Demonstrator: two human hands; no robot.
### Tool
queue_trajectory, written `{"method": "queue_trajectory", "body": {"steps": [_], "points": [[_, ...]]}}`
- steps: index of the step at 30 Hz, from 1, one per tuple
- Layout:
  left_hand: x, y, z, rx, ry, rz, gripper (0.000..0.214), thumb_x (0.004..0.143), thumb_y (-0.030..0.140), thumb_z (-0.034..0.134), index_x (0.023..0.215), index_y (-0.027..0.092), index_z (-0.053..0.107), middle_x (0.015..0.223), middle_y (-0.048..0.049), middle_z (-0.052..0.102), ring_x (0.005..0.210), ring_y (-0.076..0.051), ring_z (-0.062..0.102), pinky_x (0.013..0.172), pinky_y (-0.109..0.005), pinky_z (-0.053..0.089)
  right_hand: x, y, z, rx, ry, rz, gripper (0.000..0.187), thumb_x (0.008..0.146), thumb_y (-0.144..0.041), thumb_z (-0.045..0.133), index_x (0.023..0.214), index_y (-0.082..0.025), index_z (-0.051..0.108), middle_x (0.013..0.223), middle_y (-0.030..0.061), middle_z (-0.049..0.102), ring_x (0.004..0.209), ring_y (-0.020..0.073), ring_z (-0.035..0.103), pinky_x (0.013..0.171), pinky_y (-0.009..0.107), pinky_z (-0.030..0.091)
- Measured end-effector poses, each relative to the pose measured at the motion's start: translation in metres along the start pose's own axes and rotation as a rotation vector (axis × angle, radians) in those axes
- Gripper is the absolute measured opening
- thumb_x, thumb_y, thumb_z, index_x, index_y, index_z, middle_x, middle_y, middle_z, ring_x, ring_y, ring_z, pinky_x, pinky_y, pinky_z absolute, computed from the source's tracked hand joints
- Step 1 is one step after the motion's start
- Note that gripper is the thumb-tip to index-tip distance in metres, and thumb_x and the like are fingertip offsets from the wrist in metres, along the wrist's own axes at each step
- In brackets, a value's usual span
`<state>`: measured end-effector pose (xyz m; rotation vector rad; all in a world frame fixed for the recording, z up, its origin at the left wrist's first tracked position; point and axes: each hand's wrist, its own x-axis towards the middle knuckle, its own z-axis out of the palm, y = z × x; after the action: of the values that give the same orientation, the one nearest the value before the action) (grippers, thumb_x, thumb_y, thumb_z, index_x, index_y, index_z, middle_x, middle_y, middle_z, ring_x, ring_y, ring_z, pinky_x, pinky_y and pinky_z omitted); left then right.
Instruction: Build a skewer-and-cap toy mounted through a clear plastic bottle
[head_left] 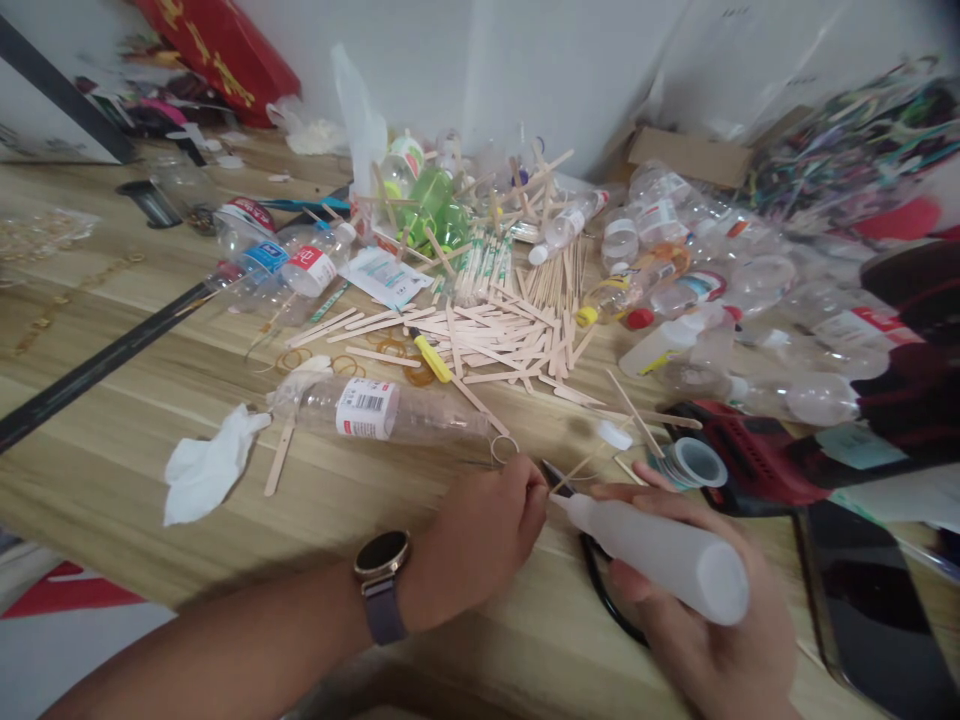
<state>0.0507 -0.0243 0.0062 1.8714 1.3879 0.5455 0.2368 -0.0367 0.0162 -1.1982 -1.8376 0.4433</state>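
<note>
A view from above of a cluttered wooden table [112, 480]. At the near edge, the person's right hand [705, 640] is wrapped around a white squeeze bottle [660, 558], fingers closed on its body. The bottle lies nearly flat in the hand, and its thin nozzle points left. The left hand [480, 540], with a watch [382, 565] on its wrist, sits just left of the nozzle. Its fingertips are bunched together right at the nozzle tip, and whether they pinch the tip or some small piece cannot be told. A black loop [596, 590] shows on the table under the right hand.

Just beyond the left hand, a clear plastic bottle [382, 410] lies on its side, with a crumpled white tissue [206, 465] to its left. Farther back, in the middle, is a loose heap of flat wooden sticks [502, 335], with a yellow cutter [433, 357] at its near left edge. Many empty clear bottles [757, 290] are piled at the far right. A small tape roll [696, 462] rests near the right hand, beside a red object [757, 465].
</note>
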Motion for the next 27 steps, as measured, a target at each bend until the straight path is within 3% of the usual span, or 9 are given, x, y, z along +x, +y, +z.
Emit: {"method": "queue_trajectory", "body": {"steps": [3,6,12,16,21,27], "points": [[0.0,0.0,0.0,-0.012,-0.005,0.003,0.023,0.098,0.03,0.031,0.096,0.019,0.051,0.084,-0.0053,0.068,0.074,-0.02,0.064,0.063,-0.03,0.043,0.002,-0.002,-0.001,0.016,-0.025,-0.027,0.028,0.077,-0.044,0.068,0.099,-0.031,0.057,0.094,0.0014,0.076,0.092,0.0302,0.071,0.097,0.051,0.047],[0.0,-0.001,-0.001,-0.006,-0.002,0.001,0.023,0.098,0.03,0.031,0.096,0.019,0.051,0.084,-0.0052,0.068,0.074,-0.02,0.064,0.063,-0.03,0.042,0.002,-0.002,-0.001,-0.008,-0.042,-0.013,0.03,0.075,-0.045,0.069,0.099,-0.03,0.058,0.094,0.0026,0.076,0.099,0.0322,0.068,0.098,0.053,0.046],[0.0,0.0,-0.002,-0.01,-0.005,-0.009,0.022,0.098,0.029,0.032,0.095,0.019,0.051,0.083,-0.0049,0.068,0.074,-0.019,0.064,0.063,-0.029,0.042,-0.003,0.004,0.002,-0.006,0.062,-0.043,0.026,0.08,-0.044,0.065,0.099,-0.028,0.059,0.091,0.0042,0.076,0.099,0.031,0.068,0.098,0.051,0.046],[0.0,0.0,-0.001,-0.001,-0.006,-0.012,0.023,0.098,0.03,0.031,0.096,0.019,0.051,0.085,-0.005,0.068,0.074,-0.02,0.064,0.063,-0.03,0.041,0.001,-0.001,-0.001,-0.084,-0.017,-0.081,0.028,0.08,-0.048,0.065,0.098,-0.028,0.057,0.092,0.0054,0.076,0.098,0.033,0.069,0.091,0.052,0.051],[0.0,-0.003,0.0,0.002,-0.013,-0.014,0.024,0.098,0.032,0.031,0.097,0.019,0.051,0.085,-0.005,0.068,0.075,-0.021,0.064,0.062,-0.03,0.041,0.007,-0.009,-0.004,-0.074,-0.051,-0.144,0.027,0.082,-0.043,0.064,0.101,-0.027,0.054,0.088,0.0046,0.076,0.081,0.0298,0.073,0.093,0.055,0.051],[0.001,-0.001,0.0,0.006,-0.014,-0.018,0.024,0.099,0.031,0.03,0.097,0.019,0.051,0.085,-0.0053,0.068,0.075,-0.021,0.064,0.062,-0.03,0.041,0.006,-0.006,0.0,-0.117,-0.033,-0.145,0.028,0.082,-0.047,0.063,0.099,-0.026,0.054,0.088,0.0067,0.076,0.086,0.0321,0.072,0.087,0.055,0.054]]}}
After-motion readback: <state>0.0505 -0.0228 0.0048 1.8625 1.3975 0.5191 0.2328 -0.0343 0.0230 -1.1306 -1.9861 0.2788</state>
